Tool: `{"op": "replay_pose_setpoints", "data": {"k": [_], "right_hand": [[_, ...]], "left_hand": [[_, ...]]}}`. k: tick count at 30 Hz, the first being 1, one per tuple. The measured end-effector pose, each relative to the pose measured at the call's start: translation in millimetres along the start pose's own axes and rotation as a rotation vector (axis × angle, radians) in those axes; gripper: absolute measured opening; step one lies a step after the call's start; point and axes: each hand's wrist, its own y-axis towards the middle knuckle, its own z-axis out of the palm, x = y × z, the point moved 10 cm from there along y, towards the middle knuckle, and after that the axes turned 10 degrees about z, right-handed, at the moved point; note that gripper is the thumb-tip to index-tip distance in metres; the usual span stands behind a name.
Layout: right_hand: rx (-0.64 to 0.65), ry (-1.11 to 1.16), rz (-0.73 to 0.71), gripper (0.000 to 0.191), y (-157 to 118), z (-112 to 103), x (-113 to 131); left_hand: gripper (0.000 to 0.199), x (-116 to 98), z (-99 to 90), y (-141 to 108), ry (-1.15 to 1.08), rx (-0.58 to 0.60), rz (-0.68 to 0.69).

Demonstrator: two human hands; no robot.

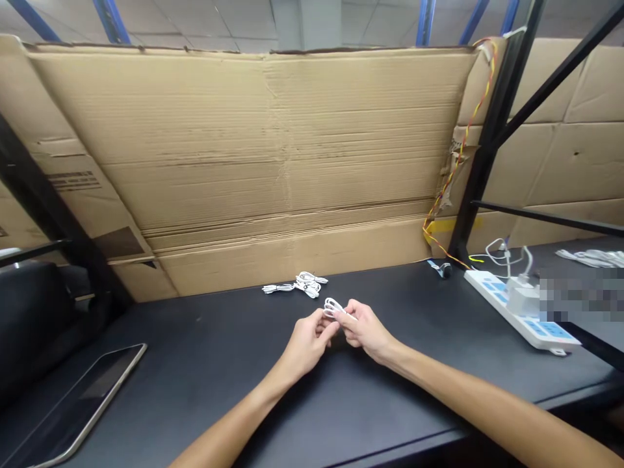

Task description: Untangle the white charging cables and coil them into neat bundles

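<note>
A looped white cable (333, 307) is held up over the black table (219, 364), between both hands. My right hand (361, 328) pinches it with thumb and fingers from the right side. My left hand (309, 336) is closed against the lower left of the loops, its fingers curled and touching the cable. Just behind the hands, bundled white cables (308, 285) lie on the table near the cardboard, some bound with dark ties.
A phone-like device (82, 406) lies at the left, near a dark bag-like object (34, 318). At the right sits a white power strip (497, 296) with a plugged-in adapter (522, 298). Cardboard (244, 143) stands along the back between black posts.
</note>
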Motion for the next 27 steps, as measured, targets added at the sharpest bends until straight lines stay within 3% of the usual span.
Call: {"op": "replay_pose_setpoints", "data": {"k": [4,11,19,21,24,27], "right_hand": [[-0.05,0.052,0.019,0.045,0.1,-1.8,-5.5],[-0.057,0.184,0.065,0.048,-1.7,2.0,-12.0],[-0.059,0.118,0.143,0.048,1.6,1.7,-21.7],[-0.026,0.023,0.16,0.046,4.0,0.4,-20.8],[0.133,-0.152,0.202,0.044,6.3,6.0,-18.6],[0.241,-0.268,0.167,0.042,4.5,10.7,-8.0]], "left_hand": [[0.039,-3.8,-8.2,0.7,0.164,-0.052,0.031],[0.041,-3.6,-3.0,-0.3,0.217,-0.048,0.014],[0.031,-14.0,4.9,-3.0,0.444,0.013,0.216],[0.032,-17.0,7.9,-4.1,0.477,0.063,0.243],[0.03,-27.6,15.0,-6.0,0.438,0.136,0.288],[0.03,-32.3,15.5,-4.1,0.309,0.121,0.258]]}}
